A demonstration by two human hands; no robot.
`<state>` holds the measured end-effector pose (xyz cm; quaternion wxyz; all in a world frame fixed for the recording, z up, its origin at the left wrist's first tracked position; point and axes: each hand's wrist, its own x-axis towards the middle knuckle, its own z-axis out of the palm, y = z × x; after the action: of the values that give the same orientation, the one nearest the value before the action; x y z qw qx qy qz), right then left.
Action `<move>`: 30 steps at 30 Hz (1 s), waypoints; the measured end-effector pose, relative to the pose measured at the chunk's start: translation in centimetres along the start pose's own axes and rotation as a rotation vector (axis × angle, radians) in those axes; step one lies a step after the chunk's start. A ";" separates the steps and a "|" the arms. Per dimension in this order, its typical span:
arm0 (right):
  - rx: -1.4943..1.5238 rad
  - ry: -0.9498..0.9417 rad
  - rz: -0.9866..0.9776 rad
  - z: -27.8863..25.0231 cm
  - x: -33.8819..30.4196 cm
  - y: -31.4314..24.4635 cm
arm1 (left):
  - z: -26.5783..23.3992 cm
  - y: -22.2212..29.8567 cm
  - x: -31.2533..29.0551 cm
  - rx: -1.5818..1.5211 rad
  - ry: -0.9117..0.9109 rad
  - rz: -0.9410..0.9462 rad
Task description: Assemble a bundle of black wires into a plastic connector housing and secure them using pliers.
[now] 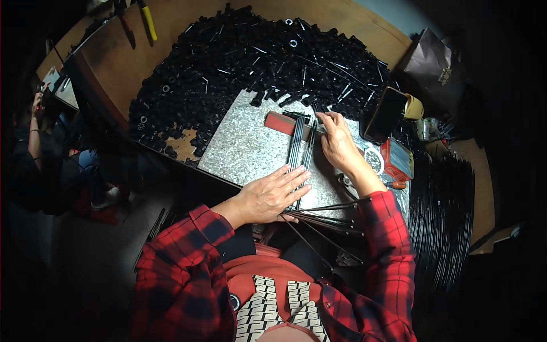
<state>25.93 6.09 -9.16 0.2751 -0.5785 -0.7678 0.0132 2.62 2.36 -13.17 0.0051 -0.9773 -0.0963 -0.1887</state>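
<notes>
Several thin black rods (296,145) lie side by side across the grey speckled board, their far ends over a red-brown block (280,123). My left hand (268,196) is laid over their near part with fingers extended, its thumb tip showing below them at the board's edge. At the far ends, my right hand (341,145) has its fingers bent together beside another rod (308,151); what sits between its fingertips is hidden. A black fitting (296,115) rests at the rods' far ends, just left of my right fingertips.
A big heap of black plastic fittings (239,62) covers the table beyond the grey board (228,142). On the right are a phone (384,114), a round white dish (374,161), a red box (397,159) and many long black rods (441,211). Another person's arm (35,134) shows far left.
</notes>
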 end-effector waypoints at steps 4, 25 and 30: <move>-0.069 -0.059 0.003 1.6 2.0 1.2 | 0.0 -0.3 -0.6 -0.037 0.025 -0.003; -0.102 0.134 0.038 -2.8 -1.5 0.2 | -0.1 -0.2 -0.6 -0.150 0.039 -0.022; -0.189 0.281 0.049 -6.9 -3.8 2.6 | -0.2 0.0 -0.4 -0.229 0.048 -0.039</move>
<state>31.89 1.49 -5.75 0.3236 -0.6165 -0.7053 -0.1335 2.19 2.31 -13.09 -0.1079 -0.9646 -0.0930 -0.2219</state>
